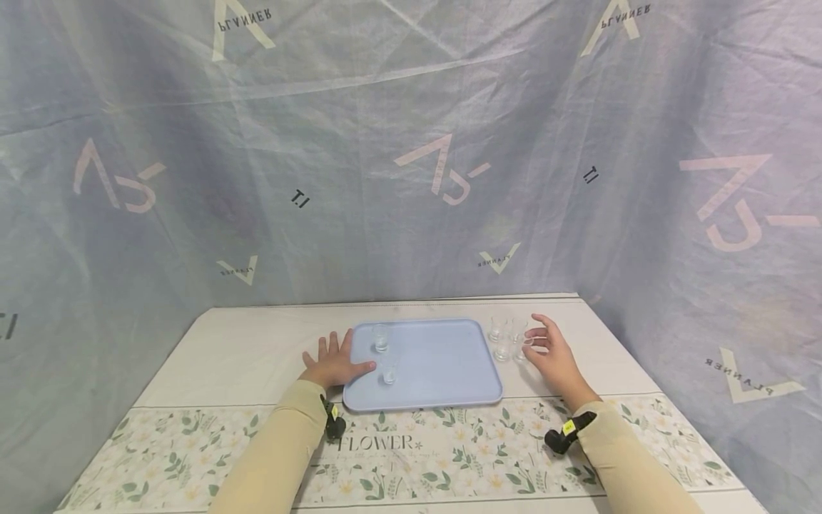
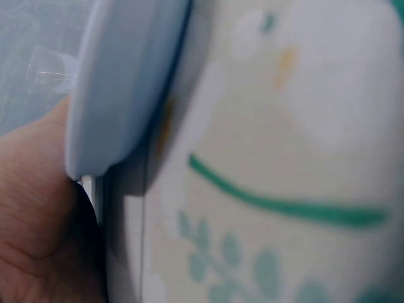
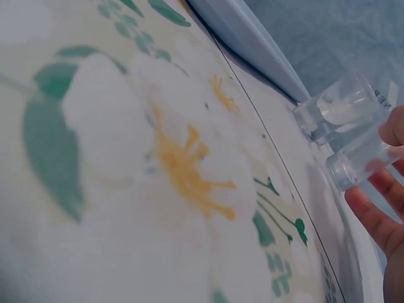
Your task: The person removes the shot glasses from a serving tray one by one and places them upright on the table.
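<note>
My left hand (image 1: 335, 363) lies with fingers spread at the left edge of a light blue tray (image 1: 437, 371), its thumb reaching over the rim. Two small clear shot glasses stand on the tray's left part, a rear glass (image 1: 382, 340) and a front glass (image 1: 389, 375). To the right of the tray, my right hand (image 1: 555, 360) pinches a clear shot glass (image 3: 356, 161) between thumb and fingers. Beside it stand several like glasses, including a neighbouring glass (image 3: 334, 110). Whether the pinched glass touches the table I cannot tell.
The white table (image 1: 257, 357) carries a flower-printed strip (image 1: 411, 457) along its front. Grey-blue printed cloth (image 1: 359, 178) hangs behind the table and at both sides. The glasses at the right stand close together, near the tray's right rim.
</note>
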A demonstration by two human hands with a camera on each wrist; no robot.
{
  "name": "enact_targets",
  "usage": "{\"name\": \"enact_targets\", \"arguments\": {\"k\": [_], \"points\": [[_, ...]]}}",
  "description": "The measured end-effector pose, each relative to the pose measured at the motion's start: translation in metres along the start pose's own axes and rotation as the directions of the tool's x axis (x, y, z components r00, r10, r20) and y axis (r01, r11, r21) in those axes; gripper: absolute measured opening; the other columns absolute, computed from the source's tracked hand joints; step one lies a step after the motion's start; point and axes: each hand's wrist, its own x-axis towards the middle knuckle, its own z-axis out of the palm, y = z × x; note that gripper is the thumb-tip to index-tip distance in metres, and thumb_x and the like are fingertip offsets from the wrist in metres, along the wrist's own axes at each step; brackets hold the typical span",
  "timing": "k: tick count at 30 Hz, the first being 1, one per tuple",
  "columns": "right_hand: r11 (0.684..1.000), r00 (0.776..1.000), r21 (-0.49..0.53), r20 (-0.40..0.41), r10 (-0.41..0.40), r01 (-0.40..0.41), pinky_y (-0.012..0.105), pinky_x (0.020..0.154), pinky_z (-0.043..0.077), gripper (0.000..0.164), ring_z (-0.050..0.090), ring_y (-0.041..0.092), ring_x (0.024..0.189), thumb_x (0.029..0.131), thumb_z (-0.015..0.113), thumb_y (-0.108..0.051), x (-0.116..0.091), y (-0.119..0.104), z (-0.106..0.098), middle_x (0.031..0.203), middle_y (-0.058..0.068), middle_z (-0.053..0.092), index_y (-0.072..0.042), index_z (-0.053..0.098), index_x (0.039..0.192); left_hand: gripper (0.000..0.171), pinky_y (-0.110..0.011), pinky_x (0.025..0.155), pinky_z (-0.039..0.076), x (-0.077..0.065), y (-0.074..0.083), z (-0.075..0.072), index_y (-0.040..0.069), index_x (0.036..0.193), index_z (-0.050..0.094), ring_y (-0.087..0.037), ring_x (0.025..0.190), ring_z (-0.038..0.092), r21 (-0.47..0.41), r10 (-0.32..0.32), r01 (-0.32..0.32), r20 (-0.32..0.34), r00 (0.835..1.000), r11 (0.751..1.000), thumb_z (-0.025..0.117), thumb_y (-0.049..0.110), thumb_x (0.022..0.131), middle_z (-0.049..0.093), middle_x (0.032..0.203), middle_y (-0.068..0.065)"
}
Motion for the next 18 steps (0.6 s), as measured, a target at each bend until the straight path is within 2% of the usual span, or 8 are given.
{"name": "enact_targets", "arguments": {"k": [8, 18], "points": [[1.0, 1.0, -0.007, -0.014, -0.013, 0.013, 0.051, 0.092, 0.054, 0.072, 0.062, 0.036, 0.108, 0.092, 0.066, 0.003, 0.0029, 0.0029, 0.0017, 0.119, 0.02, 0.061, -0.009, 0.032, 0.154, 0.107, -0.077, 0.111, -0.006, 0.0, 0.0001, 0.0, 0.01, 0.164, 0.008, -0.051, 0.151, -0.005, 0.005, -0.003, 0.003, 0.0, 1.0, 1.0, 0.057, 0.07, 0.09, 0.0, 0.165, -0.03], [1.0, 1.0, 0.0, -0.002, -0.013, 0.013, 0.055, 0.094, 0.052, 0.072, 0.062, 0.039, 0.11, 0.092, 0.066, 0.004, 0.0045, 0.0018, 0.0022, 0.12, 0.023, 0.06, -0.009, 0.031, 0.154, 0.108, -0.077, 0.111, -0.007, 0.0003, -0.0012, 0.0003, 0.009, 0.163, 0.007, -0.051, 0.151, -0.006, -0.003, -0.003, 0.003, 0.003, 1.0, 1.0, 0.057, 0.07, 0.09, -0.001, 0.165, -0.03]]}}
